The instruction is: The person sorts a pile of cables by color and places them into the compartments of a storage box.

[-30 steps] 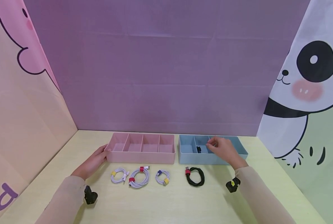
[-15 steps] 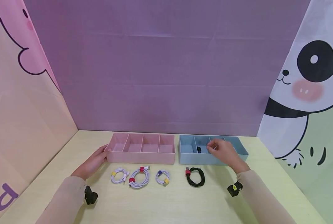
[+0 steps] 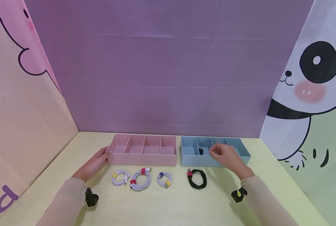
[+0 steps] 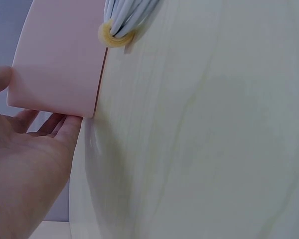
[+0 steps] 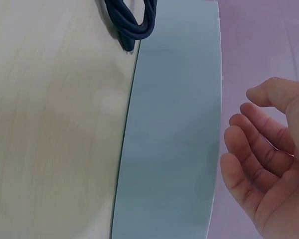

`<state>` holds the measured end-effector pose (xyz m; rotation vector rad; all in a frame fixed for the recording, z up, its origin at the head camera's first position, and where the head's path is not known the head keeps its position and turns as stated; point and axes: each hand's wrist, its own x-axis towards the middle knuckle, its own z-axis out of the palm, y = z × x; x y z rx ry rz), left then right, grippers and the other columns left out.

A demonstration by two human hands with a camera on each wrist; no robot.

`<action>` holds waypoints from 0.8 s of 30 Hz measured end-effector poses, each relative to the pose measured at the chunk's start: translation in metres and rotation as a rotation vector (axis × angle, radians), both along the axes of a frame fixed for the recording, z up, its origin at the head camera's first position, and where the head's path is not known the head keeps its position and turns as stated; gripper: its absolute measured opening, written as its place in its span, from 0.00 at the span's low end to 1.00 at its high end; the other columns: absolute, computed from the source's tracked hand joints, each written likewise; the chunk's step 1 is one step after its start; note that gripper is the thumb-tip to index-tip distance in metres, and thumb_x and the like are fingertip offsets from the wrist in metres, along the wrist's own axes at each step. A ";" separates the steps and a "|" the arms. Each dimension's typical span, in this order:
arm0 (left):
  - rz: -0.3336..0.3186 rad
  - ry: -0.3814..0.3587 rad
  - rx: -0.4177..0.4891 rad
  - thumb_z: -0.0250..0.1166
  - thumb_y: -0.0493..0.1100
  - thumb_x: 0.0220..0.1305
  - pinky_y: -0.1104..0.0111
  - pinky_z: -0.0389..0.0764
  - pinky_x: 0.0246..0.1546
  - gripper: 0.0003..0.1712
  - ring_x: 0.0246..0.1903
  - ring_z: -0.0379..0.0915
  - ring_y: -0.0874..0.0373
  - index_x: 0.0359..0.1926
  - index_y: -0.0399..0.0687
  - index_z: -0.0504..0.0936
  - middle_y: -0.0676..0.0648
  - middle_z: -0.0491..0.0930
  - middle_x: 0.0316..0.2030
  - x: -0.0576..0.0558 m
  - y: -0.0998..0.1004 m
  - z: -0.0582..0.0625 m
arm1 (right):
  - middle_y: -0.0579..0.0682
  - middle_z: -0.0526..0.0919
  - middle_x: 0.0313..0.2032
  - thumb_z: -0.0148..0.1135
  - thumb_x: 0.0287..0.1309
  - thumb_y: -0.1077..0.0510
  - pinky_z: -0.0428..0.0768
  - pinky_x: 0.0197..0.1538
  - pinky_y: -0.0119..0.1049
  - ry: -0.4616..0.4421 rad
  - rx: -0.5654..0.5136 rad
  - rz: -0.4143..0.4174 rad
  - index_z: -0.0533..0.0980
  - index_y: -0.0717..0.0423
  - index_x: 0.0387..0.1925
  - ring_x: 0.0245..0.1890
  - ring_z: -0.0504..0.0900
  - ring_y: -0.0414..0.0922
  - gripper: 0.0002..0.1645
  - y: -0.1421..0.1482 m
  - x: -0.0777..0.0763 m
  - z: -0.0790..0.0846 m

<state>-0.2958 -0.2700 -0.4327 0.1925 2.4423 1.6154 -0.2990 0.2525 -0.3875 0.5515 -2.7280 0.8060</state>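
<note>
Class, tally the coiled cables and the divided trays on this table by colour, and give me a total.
White cables: 3
Black cable: 1
Pink tray: 1
Blue tray: 1
Total: 6

Two boxes [image 3: 142, 159] [image 3: 200, 161], four coiled cables [image 3: 118, 184] [image 3: 140, 187] [image 3: 158, 180] [image 3: 197, 186], seemingly one small black item [image 3: 201, 151]

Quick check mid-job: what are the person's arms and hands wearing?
Plain beige long sleeves on both arms. The left hand and right hand are ungloved. Each wrist carries a small black camera; the right one shows a yellow patch.
</note>
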 end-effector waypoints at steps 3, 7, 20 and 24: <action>0.004 0.000 -0.002 0.43 0.63 0.78 0.43 0.45 0.73 0.47 0.75 0.38 0.35 0.79 0.36 0.35 0.31 0.39 0.77 0.000 0.000 0.001 | 0.41 0.82 0.29 0.66 0.65 0.58 0.79 0.33 0.37 -0.001 -0.005 0.002 0.82 0.54 0.36 0.29 0.77 0.39 0.03 0.000 0.002 0.000; 0.001 0.000 -0.007 0.42 0.59 0.80 0.42 0.45 0.73 0.44 0.75 0.38 0.34 0.78 0.36 0.35 0.31 0.38 0.77 0.000 0.000 0.001 | 0.41 0.81 0.29 0.65 0.65 0.58 0.79 0.34 0.37 -0.034 -0.022 0.005 0.82 0.54 0.37 0.30 0.77 0.40 0.04 -0.002 0.006 0.000; 0.020 -0.019 -0.029 0.42 0.61 0.79 0.42 0.46 0.73 0.46 0.75 0.39 0.34 0.79 0.38 0.35 0.32 0.39 0.77 -0.001 0.002 0.002 | 0.42 0.81 0.27 0.66 0.65 0.59 0.77 0.29 0.33 -0.068 -0.006 0.025 0.81 0.56 0.36 0.27 0.76 0.40 0.04 -0.002 0.010 -0.008; 0.017 -0.017 -0.023 0.42 0.61 0.79 0.42 0.45 0.73 0.45 0.75 0.38 0.34 0.79 0.37 0.35 0.31 0.39 0.77 -0.001 0.001 0.002 | 0.41 0.79 0.26 0.65 0.65 0.59 0.76 0.28 0.32 -0.087 0.014 0.034 0.81 0.56 0.36 0.25 0.75 0.39 0.04 0.000 0.011 -0.012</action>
